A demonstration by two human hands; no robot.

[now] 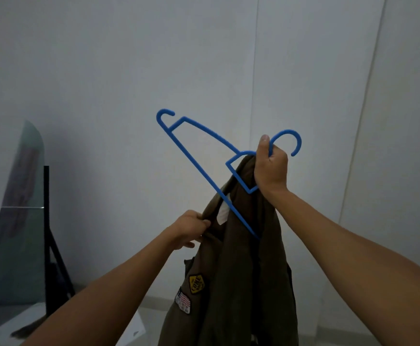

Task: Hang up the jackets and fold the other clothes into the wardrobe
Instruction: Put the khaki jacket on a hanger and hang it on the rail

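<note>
head view shows my right hand [271, 166] raised in front of a pale wall [104, 71], fingers curled tight round the neck of a blue hanger [196, 168] just below its hook, with the thumb pointing up. that same fist also bunches the top of an olive-brown jacket [241, 270], so hanger and cloth are clamped together there. the hanger is tilted steeply: its hook curves out to the right of my knuckles, one shoulder end with a small notch hook sticks up and to the left, free of any cloth, and the long bottom bar runs diagonally down to the right across the jacket's collar area, its lower end going behind the fabric.

my left hand [191, 229] sits lower and to the left, pinching the jacket's edge near the collar between thumb and curled fingers. a pale label [222, 213] shows inside the neck, just beside that hand and touching the hanger bar in this view.

the jacket hangs down from both grips in mid-air, between my forearms, reaching the bottom edge of the picture. two sewn patches sit on its lower left side: a yellow one [197, 283] above a flag-striped one [183, 301].

off to the left, a tall frosted panel [16, 221] leans by the wall with a black stand [51, 245] beside it; both are blurred.
</note>
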